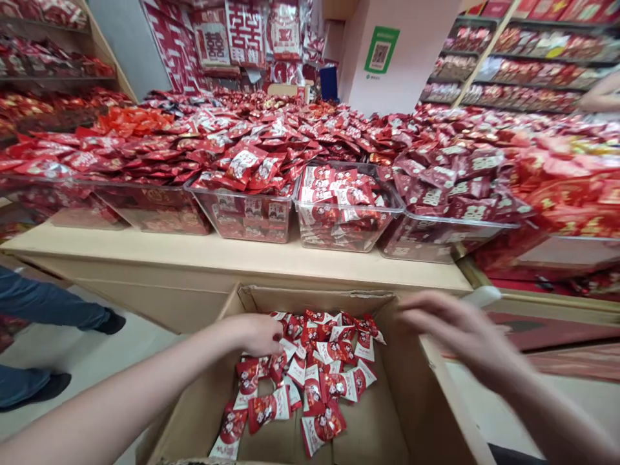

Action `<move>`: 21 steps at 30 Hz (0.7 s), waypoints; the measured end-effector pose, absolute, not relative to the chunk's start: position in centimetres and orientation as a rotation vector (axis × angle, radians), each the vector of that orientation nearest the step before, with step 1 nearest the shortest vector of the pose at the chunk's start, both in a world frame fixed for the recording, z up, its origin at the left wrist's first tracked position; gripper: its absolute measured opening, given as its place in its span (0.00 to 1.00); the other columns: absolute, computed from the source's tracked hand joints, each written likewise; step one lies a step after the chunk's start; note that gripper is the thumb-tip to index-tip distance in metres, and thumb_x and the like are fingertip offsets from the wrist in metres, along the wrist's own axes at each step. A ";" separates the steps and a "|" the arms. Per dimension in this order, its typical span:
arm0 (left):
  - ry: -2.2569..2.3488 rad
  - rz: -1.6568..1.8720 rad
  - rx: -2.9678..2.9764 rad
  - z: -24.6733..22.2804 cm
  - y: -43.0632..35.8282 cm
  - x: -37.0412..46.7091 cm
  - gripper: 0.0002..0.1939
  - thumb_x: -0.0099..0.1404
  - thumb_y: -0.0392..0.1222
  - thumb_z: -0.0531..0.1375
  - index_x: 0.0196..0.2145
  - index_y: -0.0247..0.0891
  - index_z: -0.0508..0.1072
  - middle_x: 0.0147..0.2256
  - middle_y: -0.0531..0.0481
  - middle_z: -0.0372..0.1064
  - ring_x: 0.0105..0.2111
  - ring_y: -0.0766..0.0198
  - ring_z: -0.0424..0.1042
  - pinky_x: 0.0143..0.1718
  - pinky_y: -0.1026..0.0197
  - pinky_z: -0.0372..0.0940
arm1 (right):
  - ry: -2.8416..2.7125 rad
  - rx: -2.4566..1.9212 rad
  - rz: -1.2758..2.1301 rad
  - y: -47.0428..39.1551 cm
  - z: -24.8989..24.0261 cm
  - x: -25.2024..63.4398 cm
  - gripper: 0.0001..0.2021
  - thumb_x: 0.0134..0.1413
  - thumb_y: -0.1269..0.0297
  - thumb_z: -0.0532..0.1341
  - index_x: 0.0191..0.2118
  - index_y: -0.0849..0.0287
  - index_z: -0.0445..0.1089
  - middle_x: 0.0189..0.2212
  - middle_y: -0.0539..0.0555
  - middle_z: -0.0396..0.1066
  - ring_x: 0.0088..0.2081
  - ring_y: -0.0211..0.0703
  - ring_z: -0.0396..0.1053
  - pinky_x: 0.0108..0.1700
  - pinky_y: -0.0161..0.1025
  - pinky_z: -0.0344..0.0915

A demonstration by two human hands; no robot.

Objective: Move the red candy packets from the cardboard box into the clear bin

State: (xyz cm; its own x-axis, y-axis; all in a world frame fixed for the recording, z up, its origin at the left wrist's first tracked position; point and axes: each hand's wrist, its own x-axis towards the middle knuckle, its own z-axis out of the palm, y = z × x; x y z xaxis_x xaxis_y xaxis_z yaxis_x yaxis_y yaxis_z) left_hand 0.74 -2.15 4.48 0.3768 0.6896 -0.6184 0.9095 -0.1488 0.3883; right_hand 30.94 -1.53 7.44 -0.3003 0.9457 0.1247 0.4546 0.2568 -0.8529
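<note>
A cardboard box (pixel 372 426) stands in front of me with several small red-and-white wrapped sweets (pixel 322 429) scattered over its bottom and heaped toward its far side. My left hand (pixel 259 334) reaches into the box from the left. Its fingers curl down at the edge of the heap, against a white-ended sweet (pixel 288 351); the fingertips are partly hidden. Over the box's right rim hovers my right hand (pixel 443 323), blurred, with its fingers stretched out and nothing visible in them.
Clear plastic bins (pixel 339 232) full of red packets line a pale wooden counter (pixel 159 255) beyond the box. One central bin (pixel 394 205) holds similar red-and-white sweets, lower than its neighbours. A person's legs (pixel 53 303) are at the left; another person's arm (pixel 600 93) is at the far right.
</note>
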 end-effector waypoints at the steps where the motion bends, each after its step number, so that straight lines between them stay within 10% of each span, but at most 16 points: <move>1: 1.411 -0.357 1.934 4.5 -1.0 0.9 0.13 0.49 0.42 0.54 0.31 0.37 0.74 0.33 0.41 0.73 0.33 0.50 0.70 0.33 0.55 0.61 | -2.155 -1.161 0.965 -1.1 6.2 28.1 0.11 0.43 0.62 0.58 0.35 0.57 0.69 0.30 0.54 0.70 0.30 0.42 0.67 0.32 0.37 0.65; 9: 1.446 -0.040 2.049 1.4 0.3 2.6 0.15 0.53 0.33 0.48 0.37 0.38 0.69 0.41 0.45 0.70 0.39 0.57 0.68 0.38 0.61 0.60 | -2.969 -1.126 0.313 1.4 -2.8 16.1 0.11 0.44 0.72 0.55 0.35 0.66 0.69 0.33 0.63 0.67 0.37 0.52 0.64 0.36 0.45 0.62; 21: 1.091 0.624 1.405 2.4 0.5 1.5 0.14 0.58 0.50 0.51 0.29 0.37 0.69 0.21 0.56 0.66 0.19 0.67 0.65 0.19 0.68 0.58 | -2.001 -1.090 1.223 3.2 1.2 18.1 0.05 0.45 0.65 0.56 0.30 0.60 0.61 0.17 0.45 0.60 0.20 0.31 0.56 0.20 0.28 0.52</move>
State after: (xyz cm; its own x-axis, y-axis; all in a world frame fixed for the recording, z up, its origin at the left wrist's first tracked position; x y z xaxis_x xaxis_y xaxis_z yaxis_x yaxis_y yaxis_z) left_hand 1.54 0.53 2.45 0.4176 0.8798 -0.2273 0.2499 0.1293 0.9596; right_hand 18.13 3.18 1.16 -0.5211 0.8526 0.0399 0.3536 0.2582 -0.8990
